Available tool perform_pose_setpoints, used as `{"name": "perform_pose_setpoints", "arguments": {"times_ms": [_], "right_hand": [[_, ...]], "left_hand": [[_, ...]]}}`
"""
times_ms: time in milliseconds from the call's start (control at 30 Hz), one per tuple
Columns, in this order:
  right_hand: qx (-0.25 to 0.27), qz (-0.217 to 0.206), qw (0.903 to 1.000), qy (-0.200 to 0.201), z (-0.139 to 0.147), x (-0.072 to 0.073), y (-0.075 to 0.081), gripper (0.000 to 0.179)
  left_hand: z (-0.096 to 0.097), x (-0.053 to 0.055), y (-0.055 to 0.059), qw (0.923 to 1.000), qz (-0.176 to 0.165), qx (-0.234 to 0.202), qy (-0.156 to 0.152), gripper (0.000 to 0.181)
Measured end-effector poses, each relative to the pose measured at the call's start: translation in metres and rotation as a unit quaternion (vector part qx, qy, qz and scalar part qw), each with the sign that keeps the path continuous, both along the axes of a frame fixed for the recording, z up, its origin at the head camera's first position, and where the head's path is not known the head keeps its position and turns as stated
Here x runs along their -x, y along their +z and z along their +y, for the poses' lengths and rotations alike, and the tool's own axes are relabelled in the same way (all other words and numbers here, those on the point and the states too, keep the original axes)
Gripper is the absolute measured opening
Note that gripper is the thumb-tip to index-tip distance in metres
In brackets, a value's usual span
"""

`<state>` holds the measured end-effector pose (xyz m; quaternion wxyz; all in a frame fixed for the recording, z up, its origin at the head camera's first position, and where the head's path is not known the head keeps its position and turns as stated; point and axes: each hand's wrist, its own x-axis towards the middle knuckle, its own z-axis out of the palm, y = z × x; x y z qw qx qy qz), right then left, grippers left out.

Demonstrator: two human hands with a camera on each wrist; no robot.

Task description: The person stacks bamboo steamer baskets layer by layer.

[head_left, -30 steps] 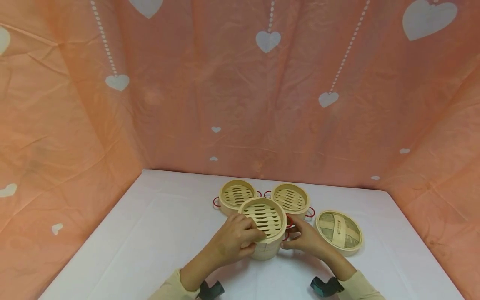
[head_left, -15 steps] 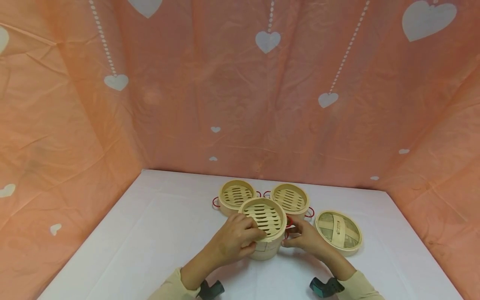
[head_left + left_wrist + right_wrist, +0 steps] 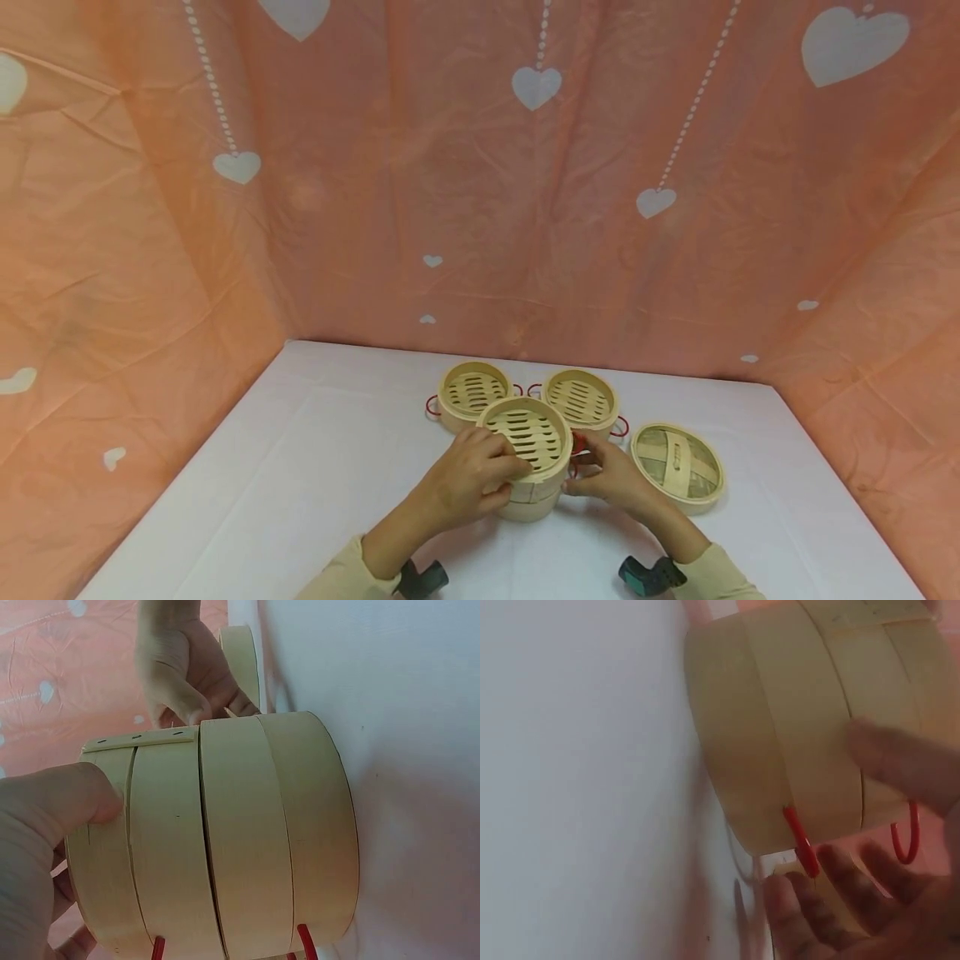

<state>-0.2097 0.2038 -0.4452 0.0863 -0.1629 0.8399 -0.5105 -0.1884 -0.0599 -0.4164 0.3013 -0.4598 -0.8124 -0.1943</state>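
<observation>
Two bamboo steamer baskets (image 3: 528,492) stand stacked on the white table in the head view, the upper one with a slatted floor. My left hand (image 3: 480,471) grips the near left rim of the upper basket, with the thumb (image 3: 97,795) on its outer wall. At the stack's right side is my right hand (image 3: 611,475), its fingers spread and slightly bent around the red handles (image 3: 801,841). In the right wrist view its thumb (image 3: 892,761) lies at the seam between the baskets. The other fingers (image 3: 855,881) are blurred near the handles; firm contact cannot be told.
Behind the stack sit two more steamer baskets with red handles, one to the left (image 3: 474,392) and one to the right (image 3: 579,400). A woven bamboo lid (image 3: 678,465) lies to the right. An orange heart-patterned cloth (image 3: 480,208) surrounds the white table (image 3: 300,467).
Both hands stay almost in place at the stack. The upper basket's edge sits very slightly further left. The other baskets and the lid have not moved.
</observation>
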Motion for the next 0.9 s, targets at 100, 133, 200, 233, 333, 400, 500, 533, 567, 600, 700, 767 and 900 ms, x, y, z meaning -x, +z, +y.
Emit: {"name": "perform_pose_setpoints", "arguments": {"times_ms": [100, 133, 200, 233, 333, 400, 500, 533, 567, 600, 700, 767, 900], "right_hand": [[-0.026, 0.029, 0.9992, -0.012, -0.004, -0.004, 0.003, 0.095], [-0.036, 0.046, 0.9982, -0.017, -0.005, -0.005, 0.004, 0.099], [-0.048, 0.084, 0.9951, -0.019, -0.007, -0.007, 0.006, 0.104], [-0.054, 0.103, 0.993, -0.02, -0.008, -0.007, 0.007, 0.105], [-0.05, 0.136, 0.9894, -0.016, -0.01, -0.007, 0.01, 0.102], [-0.039, 0.138, 0.9896, -0.007, -0.011, -0.007, 0.012, 0.1], [-0.021, 0.131, 0.9911, 0.001, -0.013, -0.006, 0.014, 0.1], [-0.019, 0.128, 0.9916, 0.002, -0.014, -0.006, 0.015, 0.101], [-0.014, 0.126, 0.9919, 0.004, -0.015, -0.006, 0.016, 0.102], [-0.012, 0.123, 0.9923, 0.005, -0.016, -0.006, 0.016, 0.102], [-0.017, 0.12, 0.9926, 0.002, -0.019, -0.005, 0.017, 0.104], [-0.017, 0.122, 0.9924, 0.0, -0.02, -0.005, 0.018, 0.105], [-0.017, 0.133, 0.9909, 0.001, -0.021, -0.005, 0.018, 0.105]], "left_hand": [[0.0, 0.0, 0.0, 1.0, 0.005, -0.002, 0.001, 0.033], [0.0, 0.0, 0.0, 1.0, 0.007, -0.003, 0.002, 0.032], [-0.001, 0.0, 0.002, 0.9999, 0.007, -0.005, 0.006, 0.032], [-0.002, 0.001, 0.003, 0.9999, 0.006, -0.008, 0.009, 0.033], [-0.005, 0.002, 0.005, 0.9996, 0.001, -0.023, 0.017, 0.035], [-0.009, 0.004, 0.006, 0.999, -0.002, -0.034, 0.029, 0.036], [-0.016, 0.009, 0.009, 0.9973, -0.009, -0.056, 0.047, 0.036], [-0.019, 0.011, 0.009, 0.9966, -0.008, -0.061, 0.054, 0.036], [-0.022, 0.013, 0.011, 0.9959, -0.007, -0.067, 0.06, 0.037], [-0.025, 0.015, 0.011, 0.9953, -0.007, -0.07, 0.067, 0.038], [-0.035, 0.023, 0.014, 0.9932, -0.009, -0.078, 0.086, 0.04], [-0.041, 0.028, 0.016, 0.9922, -0.012, -0.08, 0.094, 0.043], [-0.049, 0.038, 0.019, 0.9906, -0.033, -0.092, 0.096, 0.049]]}}
